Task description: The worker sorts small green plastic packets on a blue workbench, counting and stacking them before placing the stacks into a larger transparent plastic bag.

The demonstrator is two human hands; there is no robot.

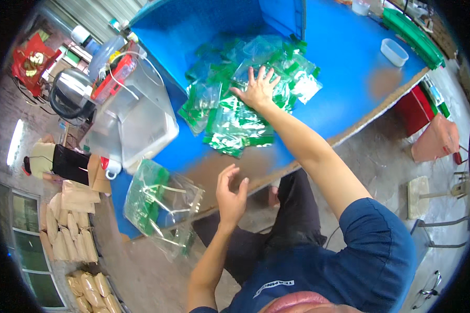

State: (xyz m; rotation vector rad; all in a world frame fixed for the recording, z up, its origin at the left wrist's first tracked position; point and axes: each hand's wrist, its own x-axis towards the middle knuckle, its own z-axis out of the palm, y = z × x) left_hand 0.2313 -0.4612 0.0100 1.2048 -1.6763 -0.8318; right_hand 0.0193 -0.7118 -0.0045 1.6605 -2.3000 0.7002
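Note:
A heap of small transparent plastic bags with green bands (240, 122) lies on the blue tabletop, spilling from the mouth of a blue bin (167, 39). My right hand (259, 91) rests on top of the heap, palm down with its fingers spread. Nearer to me, above the worn front edge of the table, my left hand (231, 194) is raised with fingers bent and thumb apart, holding nothing. To its left, a larger transparent plastic bag (180, 201) with green pieces inside hangs partly over the table edge.
A translucent plastic tub (146, 128) stands at the left, beside a metal kettle (70, 91). At the far right of the table are a small white container (394, 52) and a green tray (412, 36). Stacked brown sacks (70, 235) and another person (62, 160) appear farther left.

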